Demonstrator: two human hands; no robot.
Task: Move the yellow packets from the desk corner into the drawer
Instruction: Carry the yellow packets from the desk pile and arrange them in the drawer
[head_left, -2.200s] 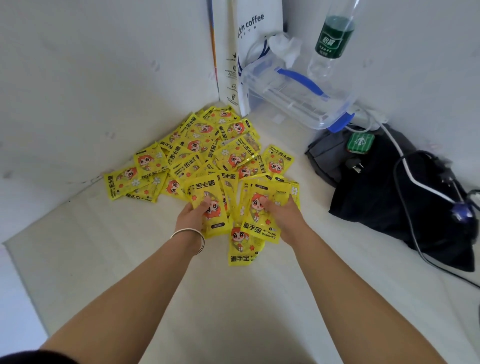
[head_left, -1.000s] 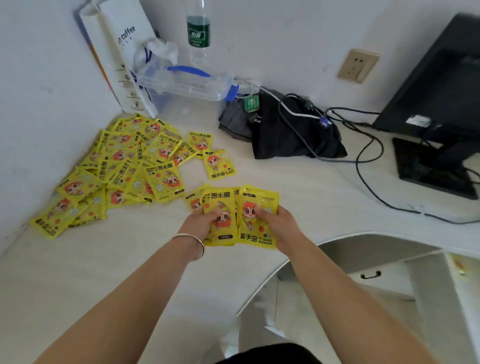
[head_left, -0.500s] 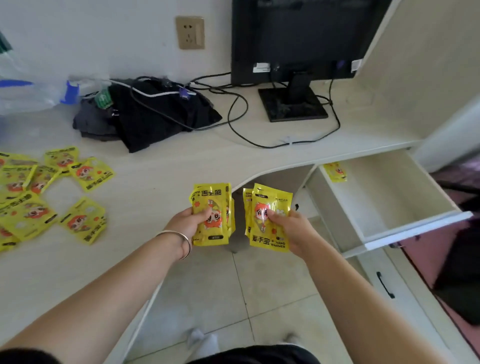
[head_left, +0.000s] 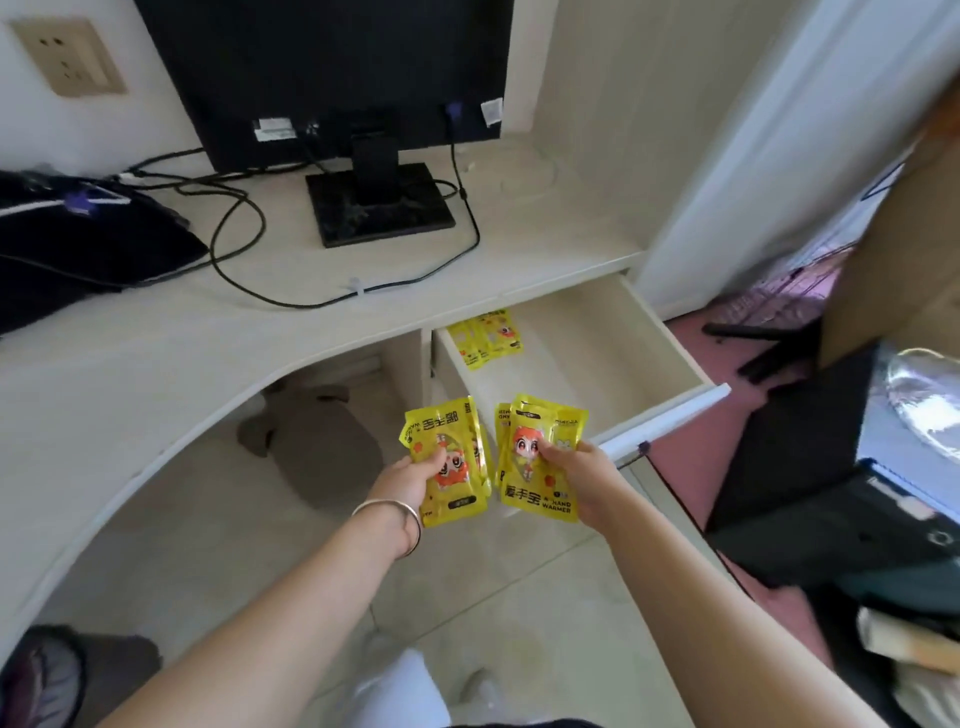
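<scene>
Carrying step: my left hand and right hand each pinch yellow packets at frame centre; next, drop them into the open drawer.

Both bare forearms are stretched out forward and a bit down, roughly parallel, hands kept close together but not touching. The left hand is curled shut, thumb pressed on top of what's gripped, and a thin silver bangle is worn round that wrist. The right hand is clamped the same way, thumb on top, fingers tucked underneath, mostly hidden.
</scene>
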